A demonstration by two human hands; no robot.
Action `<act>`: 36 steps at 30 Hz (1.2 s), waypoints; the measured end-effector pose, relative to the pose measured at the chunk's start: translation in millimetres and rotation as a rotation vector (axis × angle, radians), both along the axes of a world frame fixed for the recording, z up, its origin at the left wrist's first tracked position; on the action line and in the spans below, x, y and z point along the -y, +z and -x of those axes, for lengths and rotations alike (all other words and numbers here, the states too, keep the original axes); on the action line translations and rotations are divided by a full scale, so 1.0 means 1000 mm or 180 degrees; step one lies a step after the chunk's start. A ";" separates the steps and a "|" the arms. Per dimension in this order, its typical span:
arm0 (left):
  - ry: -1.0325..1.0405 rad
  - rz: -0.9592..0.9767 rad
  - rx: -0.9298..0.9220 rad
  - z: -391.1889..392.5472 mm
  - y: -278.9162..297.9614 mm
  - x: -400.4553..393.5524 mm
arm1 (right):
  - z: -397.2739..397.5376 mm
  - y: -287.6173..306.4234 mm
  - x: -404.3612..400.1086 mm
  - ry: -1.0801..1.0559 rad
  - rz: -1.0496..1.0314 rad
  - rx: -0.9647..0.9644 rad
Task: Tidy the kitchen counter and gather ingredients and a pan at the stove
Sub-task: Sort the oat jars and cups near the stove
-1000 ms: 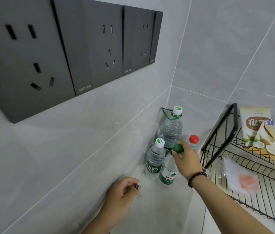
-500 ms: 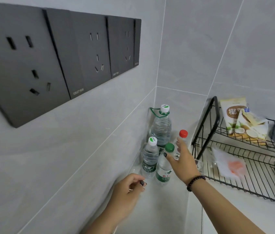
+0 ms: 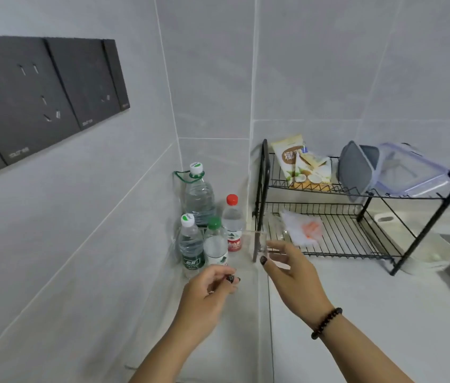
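Several water bottles stand in the counter's corner: a large one with a green carry loop (image 3: pixel 199 199), a white-capped one (image 3: pixel 190 246), a green-capped one (image 3: pixel 215 246) and a red-capped one (image 3: pixel 233 225). My right hand (image 3: pixel 293 277), with a bead bracelet on its wrist, grips a clear glass (image 3: pixel 255 244) between thumb and fingers, just right of the bottles and in front of the rack's left post. My left hand (image 3: pixel 207 294) hovers in front of the bottles with its fingers curled; whether it pinches anything is unclear.
A black two-tier wire rack (image 3: pixel 259 189) stands at the right. It holds coconut snack bags (image 3: pixel 298 164), a grey lid (image 3: pixel 355 171), a clear lidded box (image 3: pixel 411 174) and a plastic bag (image 3: pixel 304 228). A white tray (image 3: pixel 428 255) lies under it. Dark wall sockets (image 3: pixel 38 98) are at the left.
My right hand left the green-capped bottle, moved right and now grips the clear glass by the rack. The view swung right, showing more of the rack. My left hand stayed curled.
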State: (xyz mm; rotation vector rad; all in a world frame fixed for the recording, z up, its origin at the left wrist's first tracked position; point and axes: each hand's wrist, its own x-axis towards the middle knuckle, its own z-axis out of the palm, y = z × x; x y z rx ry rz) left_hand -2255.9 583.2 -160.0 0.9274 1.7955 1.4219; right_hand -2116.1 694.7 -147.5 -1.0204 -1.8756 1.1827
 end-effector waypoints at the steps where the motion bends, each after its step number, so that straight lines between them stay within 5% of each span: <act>1: -0.0077 0.0004 0.0023 -0.009 0.003 -0.003 | -0.011 0.001 0.002 -0.0055 0.0021 -0.0040; 9: -0.0568 -0.0110 0.0179 -0.119 0.018 -0.023 | -0.142 0.014 0.028 -0.0644 0.0029 0.0043; 24: -0.2469 0.0002 0.0355 -0.404 0.044 -0.043 | -0.449 0.025 0.109 -0.2568 0.0088 0.0242; 36: -0.3907 0.0161 0.0368 -0.571 0.037 -0.071 | -0.581 0.014 0.162 -0.4031 0.0267 0.0228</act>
